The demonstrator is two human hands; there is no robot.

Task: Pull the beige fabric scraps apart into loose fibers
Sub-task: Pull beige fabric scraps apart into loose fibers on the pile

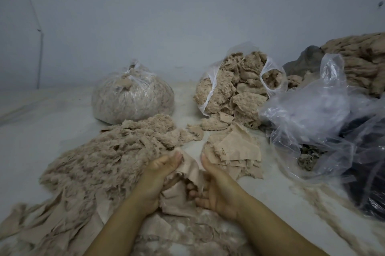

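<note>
Across the pale grey-white floor [31, 141], which I see from the head camera, beige lint lies scattered, and a plain grey-white wall [145, 16] closes the far side. Against that wall stand a tied clear plastic bag stuffed with beige fibre [133, 97] and, to its right, an open clear plastic bag spilling frayed beige pieces [235, 87]. Crumpled empty clear plastic sheeting [325, 114] lies at far right.

A broad heap of loose beige fibres [108, 157] occupies the floor left of centre. A small stack of flat beige fabric scraps [235, 149] lies right of centre.

Both forearms reach forward at bottom centre. My left hand [158, 182] and right hand [214, 189] face each other, fingers curled, each gripping one side of a crumpled beige fabric scrap [183, 191] held between them, just above the floor. Both thumbs point toward the wall.
</note>
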